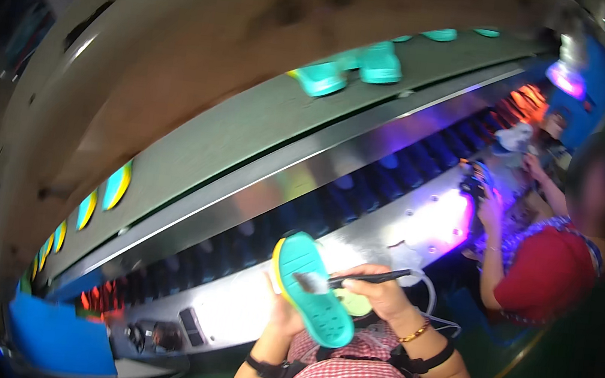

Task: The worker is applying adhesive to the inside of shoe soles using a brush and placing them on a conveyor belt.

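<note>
My left hand (283,313) is closed on the edge of a turquoise shoe sole (322,314) with a yellow rim, holding it tilted in front of my chest. The sole has grooves at its upper end and small holes toward its lower end. In my right hand (384,293) is a brush with a black handle (376,277), gripped between the fingers. Its pale bristles (315,283) lie against the middle of the sole's face. Below the right hand sits a pale yellow-green round thing (355,303), partly hidden, whose kind I cannot make out.
Beyond a metal rail (273,178) runs a green conveyor belt (219,133) carrying turquoise pieces (382,64) and yellow-edged soles (118,185). A white worktop (227,314) lies before me. A white cable (432,289) loops at the right, where a co-worker in red (549,272) sits.
</note>
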A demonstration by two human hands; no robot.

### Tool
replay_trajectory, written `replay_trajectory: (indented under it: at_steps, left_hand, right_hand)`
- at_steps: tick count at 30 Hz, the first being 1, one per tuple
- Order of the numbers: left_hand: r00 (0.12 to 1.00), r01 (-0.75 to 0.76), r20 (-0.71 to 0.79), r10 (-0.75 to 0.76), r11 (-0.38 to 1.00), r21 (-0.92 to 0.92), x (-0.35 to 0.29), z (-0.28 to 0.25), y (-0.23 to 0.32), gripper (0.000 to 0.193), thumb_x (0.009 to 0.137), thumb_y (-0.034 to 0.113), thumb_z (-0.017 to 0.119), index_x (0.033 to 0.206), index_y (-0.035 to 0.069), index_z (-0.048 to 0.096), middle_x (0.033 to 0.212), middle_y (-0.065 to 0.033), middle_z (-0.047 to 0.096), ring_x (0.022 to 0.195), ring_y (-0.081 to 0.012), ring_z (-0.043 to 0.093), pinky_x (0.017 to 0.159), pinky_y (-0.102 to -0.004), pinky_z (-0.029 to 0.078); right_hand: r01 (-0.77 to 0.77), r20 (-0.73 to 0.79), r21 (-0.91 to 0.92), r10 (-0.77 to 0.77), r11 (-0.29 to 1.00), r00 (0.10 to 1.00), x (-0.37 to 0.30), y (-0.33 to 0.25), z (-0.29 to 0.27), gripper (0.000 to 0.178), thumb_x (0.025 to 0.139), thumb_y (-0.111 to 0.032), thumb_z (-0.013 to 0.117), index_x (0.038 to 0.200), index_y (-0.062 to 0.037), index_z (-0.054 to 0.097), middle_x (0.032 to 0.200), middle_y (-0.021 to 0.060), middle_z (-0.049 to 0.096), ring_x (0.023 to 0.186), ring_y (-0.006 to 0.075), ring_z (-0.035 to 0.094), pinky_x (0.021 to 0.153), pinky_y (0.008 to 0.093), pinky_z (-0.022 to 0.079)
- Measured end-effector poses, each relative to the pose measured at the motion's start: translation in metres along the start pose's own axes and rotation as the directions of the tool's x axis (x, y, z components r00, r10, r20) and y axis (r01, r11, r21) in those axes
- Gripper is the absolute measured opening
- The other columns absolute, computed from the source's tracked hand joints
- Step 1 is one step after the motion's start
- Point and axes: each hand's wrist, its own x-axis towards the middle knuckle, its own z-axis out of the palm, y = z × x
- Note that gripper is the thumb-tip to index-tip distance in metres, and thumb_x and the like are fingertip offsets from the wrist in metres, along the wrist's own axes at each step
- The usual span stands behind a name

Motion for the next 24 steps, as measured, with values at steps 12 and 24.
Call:
replay_trajectory:
  at_steps: [12, 24]
  left_hand:
    - [0.997, -0.066, 0.047, 0.060, 0.986, 0.154, -0.020, 0.003, -0.002, 0.076, 0.083, 0.066, 0.015, 0.135, 0.012, 0.029, 0.130, -0.0139, 0.041, 0.113, -0.0329, 0.046, 0.096, -0.0499, 0.035]
    - [0.960, -0.225, -0.109, 0.260, 0.940, 0.257, -0.048, -0.018, 0.061, 0.073, 0.083, 0.066, 0.018, 0.120, 0.009, 0.046, 0.110, -0.0142, 0.055, 0.100, -0.0299, 0.054, 0.088, -0.0449, 0.043]
  right_hand:
    - [0.063, 0.005, -0.223, -0.063, 0.973, 0.998, 0.040, 0.011, 0.027, 0.015, 0.079, -0.002, 0.060, 0.094, 0.0034, 0.063, 0.080, 0.0081, 0.064, 0.064, 0.0097, 0.059, 0.059, 0.0206, 0.049]
    - [0.406, 0.476, -0.805, 0.062, 0.433, 0.877, -0.001, 0.018, 0.072, 0.021, 0.070, -0.008, 0.067, 0.089, -0.0007, 0.064, 0.087, 0.0145, 0.065, 0.081, 0.0245, 0.064, 0.071, 0.0303, 0.050]
